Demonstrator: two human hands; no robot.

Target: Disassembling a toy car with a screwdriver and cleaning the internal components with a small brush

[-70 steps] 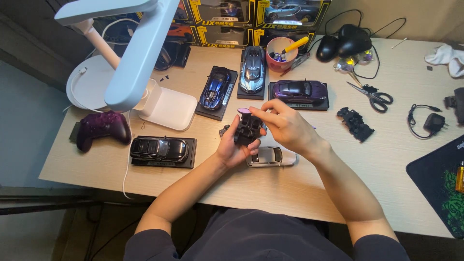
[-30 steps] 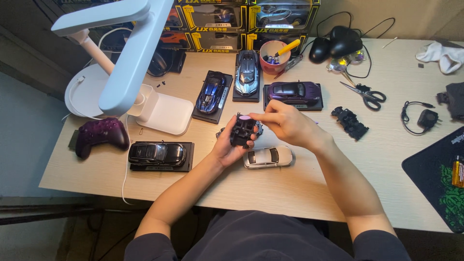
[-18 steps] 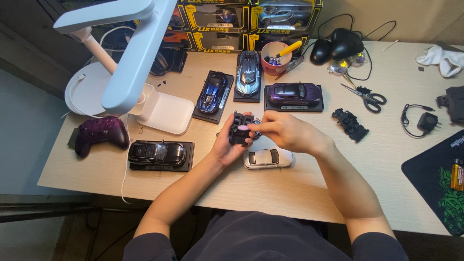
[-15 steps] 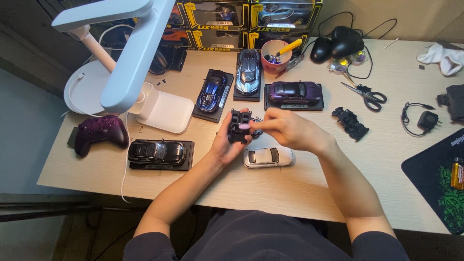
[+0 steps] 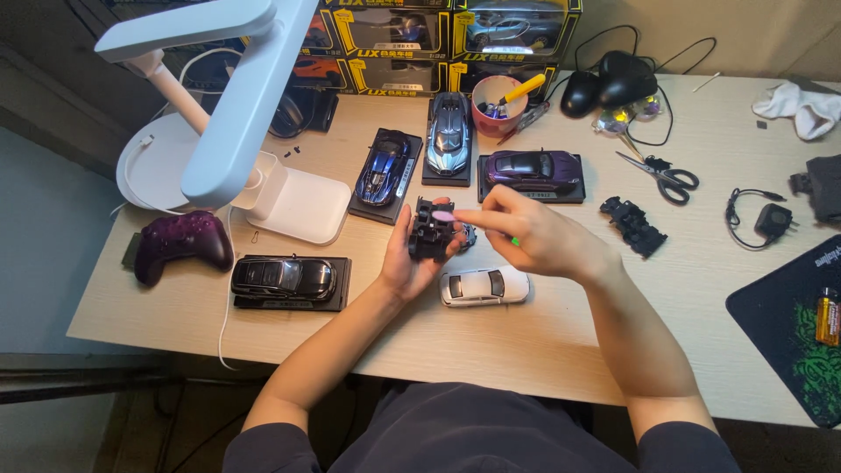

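Black plastic chassis (image 5: pixel 431 231) sits upright in the left hand (image 5: pixel 405 263), grip closed round its sides, above the desk (image 5: pixel 561 342). Right hand (image 5: pixel 534 238) pinches a small pink piece (image 5: pixel 444 215) at the chassis top; seating not confirmed. White car body (image 5: pixel 484 285) lies unattached below. Versus half a second ago: right fingers extended further over the chassis.

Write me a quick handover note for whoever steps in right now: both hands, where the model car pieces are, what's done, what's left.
Left hand: holds the black chassis part above the desk.
Right hand: fingertips at that part's top; whether it grips anything is unclear.
White car body: on the desk below the hands, separate from the chassis.
Second black chassis piece: lying right of the hands.
Done: body and chassis are apart.
Left: both remain unjoined.
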